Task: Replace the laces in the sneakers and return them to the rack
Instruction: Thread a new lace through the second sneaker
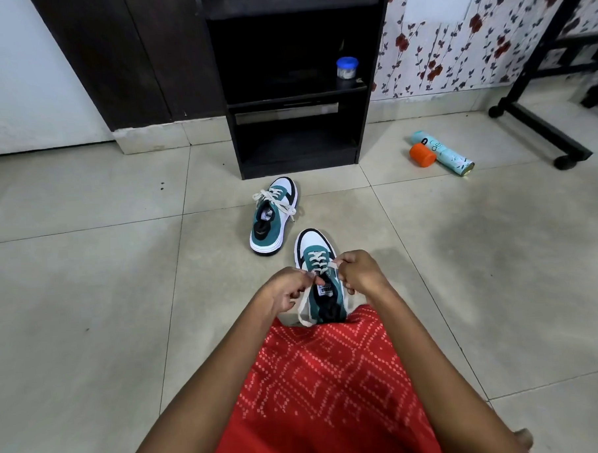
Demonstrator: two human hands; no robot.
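The tongue label [326,290] of the near sneaker [312,242] seems to read PUMA; lettering on the can [442,152] is blurred.

Teal-white sneakers [273,215], seemingly cream laces [317,259]

Both bare forearms reach forward from the bottom of the view and converge, the left forearm [208,377] slanting in from the lower left and the right forearm [430,354] from the lower right. The hands sit near each other, knuckles up and apart. The left hand [286,290] has its fingers curled under, its grip a pinch of thumb and forefinger on one end of a cream flat shoelace [302,313]. The right hand [361,275], a little farther forward, is likewise curled, its grip pinching the other end between thumb and fingertips. Both wrists are nearly straight.
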